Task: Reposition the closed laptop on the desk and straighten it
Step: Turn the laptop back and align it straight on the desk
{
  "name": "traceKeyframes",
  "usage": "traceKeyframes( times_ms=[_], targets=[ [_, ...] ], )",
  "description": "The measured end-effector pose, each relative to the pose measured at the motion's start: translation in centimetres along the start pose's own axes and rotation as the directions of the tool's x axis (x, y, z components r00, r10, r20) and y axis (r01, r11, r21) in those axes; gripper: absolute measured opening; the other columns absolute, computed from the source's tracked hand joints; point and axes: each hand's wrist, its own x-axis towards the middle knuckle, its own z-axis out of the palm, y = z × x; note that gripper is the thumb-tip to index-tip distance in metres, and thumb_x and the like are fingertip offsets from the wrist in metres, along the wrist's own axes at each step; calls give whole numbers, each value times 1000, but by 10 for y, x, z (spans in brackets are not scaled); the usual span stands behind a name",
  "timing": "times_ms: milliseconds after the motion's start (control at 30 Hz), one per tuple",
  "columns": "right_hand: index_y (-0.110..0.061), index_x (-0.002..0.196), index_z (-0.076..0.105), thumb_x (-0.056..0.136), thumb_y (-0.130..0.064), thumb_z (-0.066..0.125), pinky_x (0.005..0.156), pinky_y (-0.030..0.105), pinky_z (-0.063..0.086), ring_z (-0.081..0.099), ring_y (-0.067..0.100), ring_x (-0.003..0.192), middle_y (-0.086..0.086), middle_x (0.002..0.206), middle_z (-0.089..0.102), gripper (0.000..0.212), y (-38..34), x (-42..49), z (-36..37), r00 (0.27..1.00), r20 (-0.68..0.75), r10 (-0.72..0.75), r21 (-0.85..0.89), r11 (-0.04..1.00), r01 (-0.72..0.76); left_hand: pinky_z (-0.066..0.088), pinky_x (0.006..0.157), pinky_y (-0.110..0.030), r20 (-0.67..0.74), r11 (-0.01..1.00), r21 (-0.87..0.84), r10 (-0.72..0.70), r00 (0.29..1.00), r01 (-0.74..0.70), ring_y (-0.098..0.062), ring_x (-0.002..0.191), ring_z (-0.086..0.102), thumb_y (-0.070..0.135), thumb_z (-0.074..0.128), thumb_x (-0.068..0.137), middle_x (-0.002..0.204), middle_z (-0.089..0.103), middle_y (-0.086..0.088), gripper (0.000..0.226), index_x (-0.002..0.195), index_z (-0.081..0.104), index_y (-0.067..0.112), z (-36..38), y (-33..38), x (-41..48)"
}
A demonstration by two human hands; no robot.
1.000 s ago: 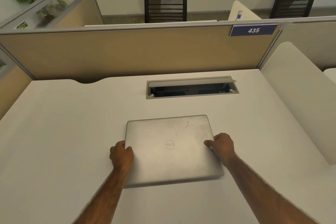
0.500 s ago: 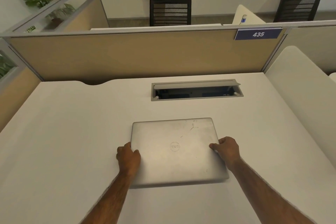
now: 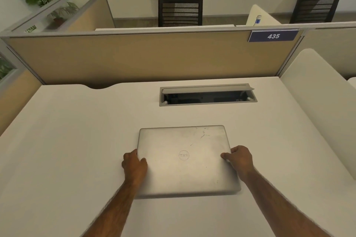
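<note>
A closed silver laptop (image 3: 185, 159) lies flat on the white desk (image 3: 67, 150), roughly in the middle, its far edge close to parallel with the desk's back edge and tilted only slightly. A round logo sits at the lid's centre, with scratches near the far right corner. My left hand (image 3: 134, 165) grips the laptop's left edge, thumb on the lid. My right hand (image 3: 239, 158) grips the right edge the same way.
An open grey cable tray (image 3: 208, 95) is set into the desk just beyond the laptop. A tan partition (image 3: 144, 57) with a blue "435" sign (image 3: 273, 36) closes the back. A white side panel (image 3: 317, 92) stands at the right. Chairs and plants lie beyond.
Both hands have stayed on the laptop's side edges. The laptop has turned slightly, and its edges sit squarer to the desk. My view has shifted a little.
</note>
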Motion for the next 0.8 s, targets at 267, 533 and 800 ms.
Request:
traceKeyframes(
  times_ms=[267, 533, 800],
  targets=[
    [-1, 81, 64, 70, -16, 79, 61, 31, 50, 65, 22, 70, 12, 85, 73, 24, 4, 1, 2, 1000, -2, -10, -9, 1000, 10, 38, 109, -47, -8, 991, 123, 58, 998, -57, -44, 128, 46, 15, 53, 92, 136, 48, -24, 48, 137, 51, -1, 2, 3, -7],
    [-6, 118, 55, 93, -36, 55, 87, 43, 48, 53, 34, 110, 14, 119, 56, 39, 21, -19, 25, 952, -54, -300, -540, 811, 225, 26, 122, -44, -50, 895, 359, 301, 952, -264, -40, 149, 29, 29, 52, 98, 162, 26, -24, 68, 155, 30, 0, 28, -1, -41],
    [-13, 141, 54, 94, -48, 43, 113, 55, 19, 31, 37, 145, 18, 153, 45, 60, 39, -60, 78, 720, 223, -657, -698, 408, 588, 18, 119, -42, 158, 596, 531, 628, 762, -602, -30, 151, 32, 46, 33, 98, 164, 29, -14, 66, 153, 40, 10, 55, -18, -75]
  ],
)
